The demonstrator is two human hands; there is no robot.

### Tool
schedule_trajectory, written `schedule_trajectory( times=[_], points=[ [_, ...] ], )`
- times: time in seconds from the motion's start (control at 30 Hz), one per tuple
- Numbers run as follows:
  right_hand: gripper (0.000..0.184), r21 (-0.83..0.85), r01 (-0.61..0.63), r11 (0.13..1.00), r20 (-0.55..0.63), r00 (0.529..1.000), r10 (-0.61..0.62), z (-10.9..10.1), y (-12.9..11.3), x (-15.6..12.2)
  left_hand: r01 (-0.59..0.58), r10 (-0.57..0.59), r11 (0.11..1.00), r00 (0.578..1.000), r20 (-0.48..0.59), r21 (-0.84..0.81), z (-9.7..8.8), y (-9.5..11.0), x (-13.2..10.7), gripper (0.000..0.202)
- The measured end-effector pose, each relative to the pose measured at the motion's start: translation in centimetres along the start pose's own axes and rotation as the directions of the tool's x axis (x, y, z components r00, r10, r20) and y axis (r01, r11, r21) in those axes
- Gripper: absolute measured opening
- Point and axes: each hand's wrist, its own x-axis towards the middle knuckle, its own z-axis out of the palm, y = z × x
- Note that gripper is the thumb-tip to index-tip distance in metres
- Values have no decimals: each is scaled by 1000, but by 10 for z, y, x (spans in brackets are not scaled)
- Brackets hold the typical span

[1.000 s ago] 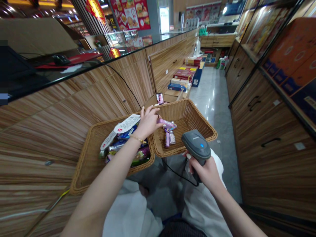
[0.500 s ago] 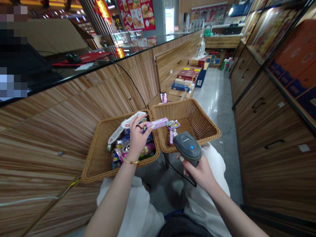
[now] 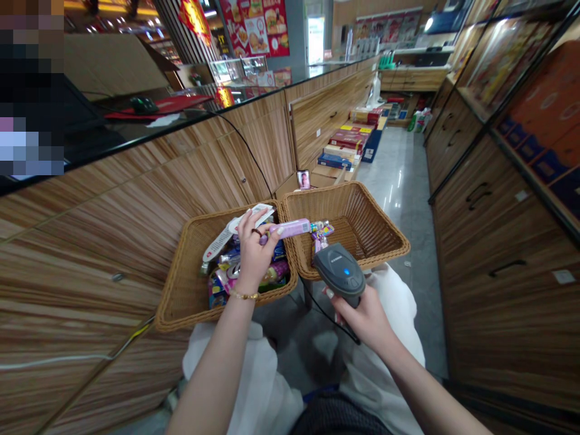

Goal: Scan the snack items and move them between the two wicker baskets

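1. The left hand (image 3: 254, 257) is pinched shut on a pink tube-shaped package (image 3: 290, 228), thumb and fingers around one end, the rest sticking out to the right over the spot where the two baskets meet; a gold bracelet (image 3: 243, 296) sits on the wrist
2. The pink tube-shaped package is held level above the shared rim; cannot tell if it actually touches the rim or the packets below
3. The right hand (image 3: 365, 317) is wrapped tight around the grip of a grey handheld barcode scanner (image 3: 339, 273), blue light on, head tipped up toward the pink tube-shaped package and just below it; the scan window is hidden, so the aim cannot be confirmed
4. Left wicker basket (image 3: 181, 290) is crammed with mixed snack packets (image 3: 276, 273), a white paper tag (image 3: 222, 240) lying on top, right under the left hand
5. Right wicker basket (image 3: 385, 232) touches the left one and is mostly bare weave, with a few small packets (image 3: 321, 237) bunched at its near-left side
6. Black scanner cable (image 3: 328, 320) drops from the scanner base past the right hand and loops under the baskets, close to the wrist
7. Around: wood-grain cabinets (image 3: 498, 290) on both sides, boxed goods (image 3: 342, 145) stacked along the aisle, white cloth (image 3: 235, 374) over the person's lap
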Motion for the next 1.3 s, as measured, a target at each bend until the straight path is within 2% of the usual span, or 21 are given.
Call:
schedule_trajectory(
  times=[0.5,0.87,1.1,1.2,1.3],
  points=[
    [22,5,-7,1000,-6,1000,7,-1,0,1,-22,22,1000,1000,-4,6,0,-1,-1,22],
    [22,31,-19,999,-16,1000,19,0,1,0,-13,13,999,1000,-11,38,1,0,-1,25],
    [23,18,-15,1000,-22,1000,15,-4,2,-1,36,-18,994,987,-160,105,-10,11,1,20],
    [22,9,-8,1000,-48,999,8,-6,0,-1,113,-84,987,971,-225,118,-24,4,3,20],
    [21,1,-20,1000,-69,997,20,-9,-2,0,205,-155,969,939,-307,139,-44,-11,4,22]
  ],
)
